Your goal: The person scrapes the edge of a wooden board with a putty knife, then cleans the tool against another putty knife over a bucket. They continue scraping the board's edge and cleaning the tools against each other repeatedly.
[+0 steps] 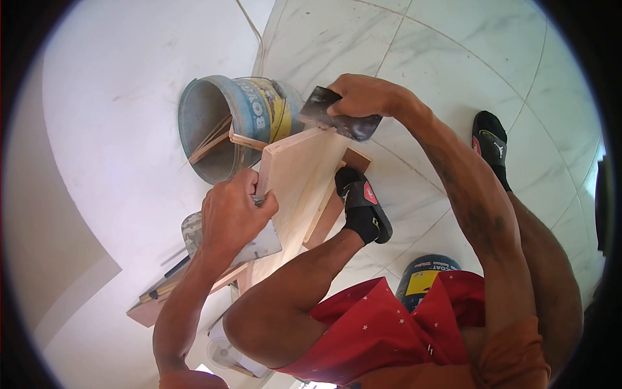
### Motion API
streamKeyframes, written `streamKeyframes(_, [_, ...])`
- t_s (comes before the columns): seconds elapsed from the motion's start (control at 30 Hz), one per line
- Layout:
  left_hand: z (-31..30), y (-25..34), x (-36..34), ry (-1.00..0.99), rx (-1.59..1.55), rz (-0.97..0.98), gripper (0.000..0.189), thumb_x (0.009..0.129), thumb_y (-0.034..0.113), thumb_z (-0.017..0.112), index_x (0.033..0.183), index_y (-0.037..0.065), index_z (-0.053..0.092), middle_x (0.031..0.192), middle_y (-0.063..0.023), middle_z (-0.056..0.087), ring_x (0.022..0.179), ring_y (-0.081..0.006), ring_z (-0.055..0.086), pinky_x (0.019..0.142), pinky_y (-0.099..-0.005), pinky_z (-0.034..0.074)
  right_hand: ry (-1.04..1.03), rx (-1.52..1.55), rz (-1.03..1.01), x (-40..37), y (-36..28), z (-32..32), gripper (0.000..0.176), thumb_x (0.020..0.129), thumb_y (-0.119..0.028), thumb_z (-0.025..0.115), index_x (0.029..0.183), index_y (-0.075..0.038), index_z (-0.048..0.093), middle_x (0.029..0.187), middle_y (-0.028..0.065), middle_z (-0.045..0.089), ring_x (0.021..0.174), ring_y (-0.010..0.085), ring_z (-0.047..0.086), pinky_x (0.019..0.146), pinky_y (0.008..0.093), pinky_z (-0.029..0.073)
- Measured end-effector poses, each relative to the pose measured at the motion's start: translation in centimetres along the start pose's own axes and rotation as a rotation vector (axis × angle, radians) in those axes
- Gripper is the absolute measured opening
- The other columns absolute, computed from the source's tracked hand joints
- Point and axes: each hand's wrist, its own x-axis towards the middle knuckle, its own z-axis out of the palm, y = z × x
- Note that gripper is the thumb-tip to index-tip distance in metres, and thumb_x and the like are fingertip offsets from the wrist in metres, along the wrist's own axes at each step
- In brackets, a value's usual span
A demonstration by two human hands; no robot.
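My right hand is wrapped round a dark, flat rectangular block, which lies against the far end of a pale wooden board's edge. The long board slants from there down toward my legs. My left hand is closed at the board's near left corner, with a grey, stained flat plate under the fingers and wrist. What lies inside the left fist is partly hidden; the plate sticks out on both sides of it.
A blue bucket with thin wooden sticks lies tipped beside the wall. My sandalled foot is beside the board. Another bucket stands between my legs. Wooden pieces lie at lower left. A cable runs along the wall.
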Motion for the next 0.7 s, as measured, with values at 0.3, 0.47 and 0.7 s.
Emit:
streamKeyframes(0.3, [0.0,0.0,-0.1,-0.018,-0.008,-0.029,0.028,0.075,0.021,0.078,0.079,0.000,0.060,0.066,-0.0160,0.062,0.055,-0.0341,0.060,0.057,-0.0405,0.048,-0.020,-0.034,-0.149,-1.9,-7.6,0.0,0.030,0.086,-0.018,0.063,0.103,0.006,0.069,0.084,0.0163,0.071,0.073,0.0236,0.063,0.074,0.0361,0.051])
streamKeyframes(0.47, [-0.2,0.2,0.1,-0.032,0.022,-0.022,0.028,0.075,0.021,0.078,0.079,0.000,0.061,0.066,-0.0154,0.063,0.055,-0.0333,0.060,0.057,-0.0399,0.048,0.008,0.005,-0.207,-3.3,-10.2,-1.2,0.033,0.087,-0.024,0.065,0.101,0.005,0.070,0.080,0.0122,0.069,0.073,0.0202,0.062,0.073,0.0346,0.051])
streamKeyframes(0.7, [-0.1,0.2,0.2,-0.024,0.022,-0.017,0.027,0.075,0.021,0.078,0.081,0.000,0.062,0.070,-0.0150,0.066,0.057,-0.0328,0.063,0.058,-0.0384,0.049,0.298,-0.027,-0.143,-2.3,-0.9,-1.5,0.037,0.089,-0.025,0.063,0.111,0.004,0.068,0.084,0.0190,0.071,0.077,0.0230,0.070,0.075,0.0370,0.054])
